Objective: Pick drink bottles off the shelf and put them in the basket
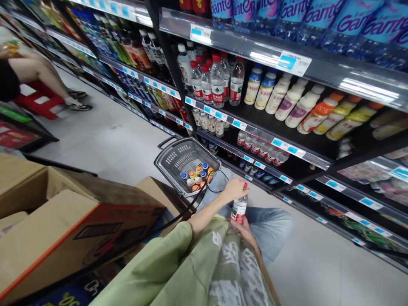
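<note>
The water bottle is standing upright between the two hands, above the lap. The left hand is closing over its red cap and neck from above, fingers curled tight around it. The right hand is cupping the bottle's base from below. Just beyond the left hand, a grey basket is holding small bottles.
</note>
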Demonstrator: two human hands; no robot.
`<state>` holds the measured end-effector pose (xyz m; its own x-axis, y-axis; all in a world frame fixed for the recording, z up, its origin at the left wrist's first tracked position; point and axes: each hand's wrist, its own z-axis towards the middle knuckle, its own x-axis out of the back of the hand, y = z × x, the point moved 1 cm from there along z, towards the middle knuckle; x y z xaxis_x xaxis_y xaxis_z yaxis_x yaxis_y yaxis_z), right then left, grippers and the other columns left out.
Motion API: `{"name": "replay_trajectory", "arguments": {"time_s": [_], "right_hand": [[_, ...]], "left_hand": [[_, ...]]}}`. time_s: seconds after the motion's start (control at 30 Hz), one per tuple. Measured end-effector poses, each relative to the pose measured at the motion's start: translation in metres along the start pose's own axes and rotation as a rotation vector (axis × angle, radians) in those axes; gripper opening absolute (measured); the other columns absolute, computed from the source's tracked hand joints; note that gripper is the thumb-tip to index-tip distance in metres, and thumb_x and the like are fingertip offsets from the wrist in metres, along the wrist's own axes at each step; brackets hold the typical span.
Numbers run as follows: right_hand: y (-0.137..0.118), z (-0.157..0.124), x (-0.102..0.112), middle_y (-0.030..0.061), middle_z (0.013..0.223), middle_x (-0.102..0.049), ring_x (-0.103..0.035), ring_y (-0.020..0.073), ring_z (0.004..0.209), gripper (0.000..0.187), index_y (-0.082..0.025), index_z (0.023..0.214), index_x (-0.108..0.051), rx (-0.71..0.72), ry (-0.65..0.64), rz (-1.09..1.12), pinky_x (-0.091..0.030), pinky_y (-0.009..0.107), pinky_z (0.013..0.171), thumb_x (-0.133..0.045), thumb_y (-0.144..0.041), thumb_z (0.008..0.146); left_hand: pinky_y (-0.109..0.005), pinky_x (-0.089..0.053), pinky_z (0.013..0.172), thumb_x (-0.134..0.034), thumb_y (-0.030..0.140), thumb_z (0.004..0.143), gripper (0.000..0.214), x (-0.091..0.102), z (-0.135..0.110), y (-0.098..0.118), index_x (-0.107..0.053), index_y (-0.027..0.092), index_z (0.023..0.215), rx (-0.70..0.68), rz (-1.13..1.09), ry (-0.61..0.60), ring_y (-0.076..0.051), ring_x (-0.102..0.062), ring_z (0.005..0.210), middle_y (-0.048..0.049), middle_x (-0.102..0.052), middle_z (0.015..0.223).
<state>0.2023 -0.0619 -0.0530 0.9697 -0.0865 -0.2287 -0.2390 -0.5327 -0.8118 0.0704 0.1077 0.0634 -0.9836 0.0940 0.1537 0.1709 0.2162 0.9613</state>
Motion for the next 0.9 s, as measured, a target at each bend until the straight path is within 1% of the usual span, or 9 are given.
{"name": "replay_trajectory", "arguments": {"time_s": [0.07,0.13,0.27,0.37,0.43,0.5,0.6,0.77,0.9], "right_hand": [[0.001,0.002,0.004,0.0089,0.088,-0.079,-0.075,0.0401,0.09,0.048,-0.026,0.082,-0.068,-0.007,-0.074,-0.013,-0.056,0.059,0.095,-0.099,-0.043,0.05],[0.0,0.003,0.006,0.0077,0.09,-0.079,-0.075,0.0416,0.095,0.049,-0.028,0.081,-0.066,-0.002,-0.09,-0.008,-0.053,0.06,0.1,-0.1,-0.04,0.047],[0.001,0.001,0.005,0.005,0.092,-0.078,-0.077,0.041,0.103,0.052,-0.028,0.083,-0.065,0.009,-0.091,0.023,-0.053,0.057,0.104,-0.099,-0.038,0.046],[0.002,0.001,0.001,0.0062,0.096,-0.08,-0.078,0.038,0.102,0.057,-0.026,0.094,-0.069,0.007,-0.102,0.047,-0.057,0.054,0.1,-0.099,-0.043,0.048],[0.002,0.003,-0.001,0.0077,0.098,-0.081,-0.078,0.0369,0.095,0.064,-0.026,0.101,-0.07,0.003,-0.099,0.064,-0.061,0.053,0.089,-0.099,-0.049,0.049],[0.001,0.007,-0.004,0.0087,0.101,-0.081,-0.077,0.0351,0.084,0.068,-0.027,0.105,-0.071,-0.006,-0.087,0.086,-0.061,0.05,0.072,-0.098,-0.055,0.05],[-0.003,0.013,-0.007,0.0071,0.106,-0.079,-0.076,0.0293,0.071,0.071,-0.029,0.11,-0.07,-0.029,-0.061,0.133,-0.056,0.041,0.058,-0.098,-0.06,0.052],[-0.011,0.012,-0.013,0.0041,0.096,-0.076,-0.076,0.0263,0.064,0.069,-0.026,0.105,-0.074,-0.077,-0.058,0.161,-0.056,0.039,0.059,-0.095,-0.069,0.054],[-0.009,0.013,-0.015,-0.0022,0.089,-0.075,-0.076,0.0255,0.062,0.064,-0.034,0.098,-0.076,-0.094,-0.052,0.162,-0.057,0.041,0.059,-0.093,-0.072,0.05]], "left_hand": [[-0.049,-0.052,0.108,-0.091,0.011,0.067,0.042,-0.017,-0.001,0.007,-0.053,0.028,0.058,-0.056,0.004,-0.058,-0.045,-0.07,0.116,-0.0018,-0.042,0.053],[-0.05,-0.055,0.103,-0.092,0.015,0.067,0.041,-0.034,0.0,0.014,-0.054,0.027,0.056,-0.172,0.117,-0.112,-0.044,-0.074,0.106,-0.0031,-0.044,0.05],[-0.046,-0.063,0.088,-0.087,0.03,0.075,0.023,-0.059,0.007,0.036,-0.071,0.019,0.064,-0.351,0.728,-0.362,-0.037,-0.078,0.09,-0.0123,-0.069,0.064],[-0.043,-0.064,0.079,-0.076,0.04,0.087,0.029,-0.062,0.015,0.058,-0.083,0.012,0.086,-0.407,1.139,-0.608,-0.036,-0.08,0.09,-0.0186,-0.079,0.083],[-0.04,-0.064,0.074,-0.073,0.044,0.091,0.036,-0.054,0.021,0.072,-0.086,0.011,0.094,-0.409,1.229,-0.667,-0.035,-0.08,0.089,-0.0208,-0.081,0.088],[-0.038,-0.063,0.07,-0.072,0.048,0.091,0.04,-0.041,0.027,0.083,-0.086,0.011,0.094,-0.367,1.236,-0.648,-0.035,-0.081,0.086,-0.0213,-0.08,0.087],[-0.035,-0.062,0.07,-0.073,0.048,0.09,0.039,-0.016,0.038,0.097,-0.085,0.011,0.094,-0.287,1.197,-0.48,-0.034,-0.081,0.087,-0.0208,-0.08,0.087],[-0.04,-0.062,0.084,-0.061,0.042,0.099,0.042,0.024,0.058,0.112,-0.075,0.012,0.125,-0.301,1.157,-0.2,-0.037,-0.08,0.102,-0.0216,-0.081,0.105],[-0.039,-0.061,0.09,-0.055,0.045,0.104,0.045,0.057,0.076,0.12,-0.062,0.017,0.139,-0.334,1.132,-0.055,-0.035,-0.079,0.105,-0.0178,-0.081,0.109]]}}
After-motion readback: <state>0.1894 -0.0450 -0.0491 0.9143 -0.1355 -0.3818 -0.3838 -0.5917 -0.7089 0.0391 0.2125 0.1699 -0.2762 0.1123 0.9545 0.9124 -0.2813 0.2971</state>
